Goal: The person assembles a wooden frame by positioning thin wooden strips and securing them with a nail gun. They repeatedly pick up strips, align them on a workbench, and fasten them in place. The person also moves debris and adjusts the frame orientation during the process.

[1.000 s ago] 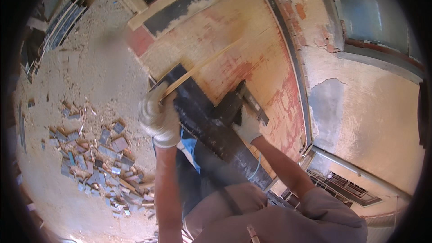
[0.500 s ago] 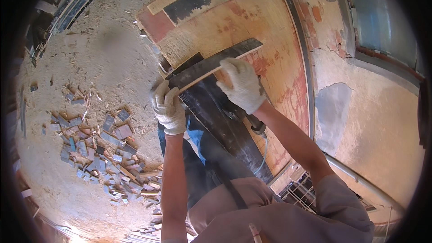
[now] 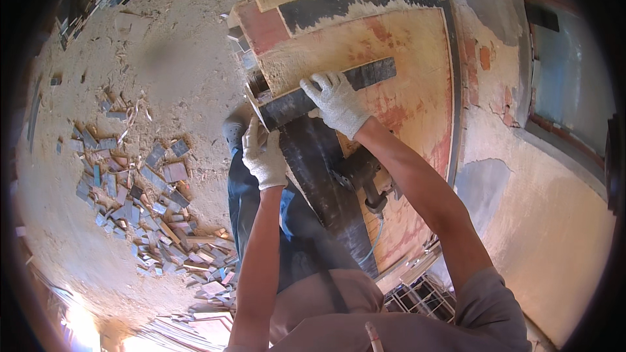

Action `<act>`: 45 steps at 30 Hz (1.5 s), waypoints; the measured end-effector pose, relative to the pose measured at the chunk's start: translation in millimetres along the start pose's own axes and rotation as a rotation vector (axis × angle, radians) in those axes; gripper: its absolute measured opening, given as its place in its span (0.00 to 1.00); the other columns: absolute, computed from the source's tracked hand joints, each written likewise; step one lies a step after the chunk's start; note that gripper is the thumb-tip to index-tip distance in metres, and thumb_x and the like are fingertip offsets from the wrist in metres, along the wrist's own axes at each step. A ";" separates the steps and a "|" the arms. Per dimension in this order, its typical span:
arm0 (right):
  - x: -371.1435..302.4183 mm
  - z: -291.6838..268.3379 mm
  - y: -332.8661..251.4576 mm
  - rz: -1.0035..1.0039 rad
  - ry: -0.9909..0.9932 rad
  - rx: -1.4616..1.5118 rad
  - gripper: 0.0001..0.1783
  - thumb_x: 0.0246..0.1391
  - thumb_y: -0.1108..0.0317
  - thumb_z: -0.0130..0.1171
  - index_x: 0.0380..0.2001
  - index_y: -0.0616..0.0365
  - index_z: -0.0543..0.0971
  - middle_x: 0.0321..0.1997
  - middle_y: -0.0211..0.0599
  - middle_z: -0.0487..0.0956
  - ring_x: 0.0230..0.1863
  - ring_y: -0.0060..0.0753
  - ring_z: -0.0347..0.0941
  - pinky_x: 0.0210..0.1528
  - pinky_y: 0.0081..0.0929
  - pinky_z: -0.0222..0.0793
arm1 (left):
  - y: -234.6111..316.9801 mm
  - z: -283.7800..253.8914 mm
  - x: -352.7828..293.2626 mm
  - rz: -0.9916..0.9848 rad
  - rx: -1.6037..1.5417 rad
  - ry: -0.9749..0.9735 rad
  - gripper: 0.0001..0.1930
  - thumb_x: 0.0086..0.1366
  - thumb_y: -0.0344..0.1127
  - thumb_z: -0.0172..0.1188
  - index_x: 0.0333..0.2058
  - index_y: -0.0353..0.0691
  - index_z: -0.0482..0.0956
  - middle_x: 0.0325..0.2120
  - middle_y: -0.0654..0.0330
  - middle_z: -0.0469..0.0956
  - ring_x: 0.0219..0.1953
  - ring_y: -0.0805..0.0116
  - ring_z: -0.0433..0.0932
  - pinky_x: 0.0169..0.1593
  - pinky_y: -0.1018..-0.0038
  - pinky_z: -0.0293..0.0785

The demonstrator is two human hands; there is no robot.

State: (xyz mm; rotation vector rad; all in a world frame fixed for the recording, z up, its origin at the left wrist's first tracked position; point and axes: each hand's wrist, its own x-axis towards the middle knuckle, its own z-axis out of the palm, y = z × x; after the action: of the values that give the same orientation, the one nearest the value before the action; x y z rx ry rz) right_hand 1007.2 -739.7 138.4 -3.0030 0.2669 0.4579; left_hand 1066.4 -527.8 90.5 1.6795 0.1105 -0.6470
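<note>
A: With 12 straight ahead of the person, how did the arms lie?

B: The left forearm (image 3: pixel 255 261) ran up from 7 o'clock, nearly straight. The right forearm (image 3: pixel 430 199) slanted inward from 4.

A: And the left hand (image 3: pixel 264 155)?

B: Gloved, left of centre at 9, fingers pointing toward 12, thumb apart. It was at the board's near end, beside a pale strip (image 3: pixel 255 105); I couldn't tell whether the fingers gripped either.

A: The right hand (image 3: pixel 336 103)?

B: Gloved too, reaching across toward 11, fingers bent over the board (image 3: pixel 372 74), thumb at its lower edge, gripping it.

A: Where was that board?

B: Around 12, tilted from 10 toward 2, above a dark sheet (image 3: pixel 316 163).

A: Beyond?

B: A tool (image 3: pixel 362 168) just right of centre, scraps (image 3: pixel 140 205) between 8 and 9, a wall (image 3: pixel 541 221) past 3.
</note>
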 end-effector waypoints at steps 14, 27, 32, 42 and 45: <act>-22.0 -4.2 17.6 -0.011 -0.041 0.040 0.46 0.41 0.49 0.75 0.64 0.53 0.73 0.57 0.40 0.69 0.59 0.49 0.66 0.66 0.49 0.61 | 24.1 17.9 -3.2 -0.108 -0.153 0.127 0.27 0.60 0.29 0.73 0.58 0.32 0.78 0.48 0.53 0.82 0.45 0.69 0.81 0.49 0.72 0.79; -2.4 -9.6 14.0 -0.061 0.016 0.058 0.44 0.39 0.52 0.77 0.61 0.53 0.75 0.56 0.41 0.69 0.58 0.48 0.66 0.65 0.48 0.61 | -16.4 -5.9 27.7 -0.353 -0.369 0.108 0.15 0.68 0.33 0.67 0.49 0.32 0.84 0.37 0.59 0.86 0.36 0.72 0.84 0.39 0.76 0.81; 3.0 -11.8 5.2 -0.071 -0.035 0.070 0.42 0.43 0.54 0.75 0.61 0.56 0.74 0.56 0.41 0.70 0.57 0.48 0.67 0.63 0.46 0.63 | 11.7 11.9 -1.5 -0.188 -0.143 0.145 0.19 0.62 0.24 0.70 0.52 0.33 0.84 0.44 0.59 0.84 0.45 0.72 0.82 0.50 0.77 0.79; 7.4 -17.7 4.4 -0.109 -0.098 0.051 0.40 0.44 0.54 0.74 0.60 0.59 0.75 0.54 0.41 0.73 0.54 0.47 0.68 0.62 0.45 0.63 | 14.8 22.8 -2.8 -0.143 -0.078 0.230 0.18 0.59 0.16 0.66 0.49 0.32 0.86 0.44 0.60 0.82 0.46 0.71 0.80 0.51 0.76 0.78; 7.8 -17.1 4.9 -0.113 -0.096 0.066 0.40 0.44 0.54 0.74 0.59 0.60 0.75 0.54 0.42 0.73 0.54 0.47 0.68 0.62 0.46 0.63 | 13.2 25.0 -1.6 -0.143 -0.105 0.250 0.17 0.59 0.17 0.67 0.48 0.33 0.87 0.44 0.60 0.82 0.47 0.71 0.80 0.51 0.75 0.78</act>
State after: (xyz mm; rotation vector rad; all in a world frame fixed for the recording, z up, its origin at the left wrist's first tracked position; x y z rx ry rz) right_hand 1018.6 -747.7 151.9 -2.9024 0.1025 0.5685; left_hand 1061.9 -553.7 101.1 1.6543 0.4393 -0.5254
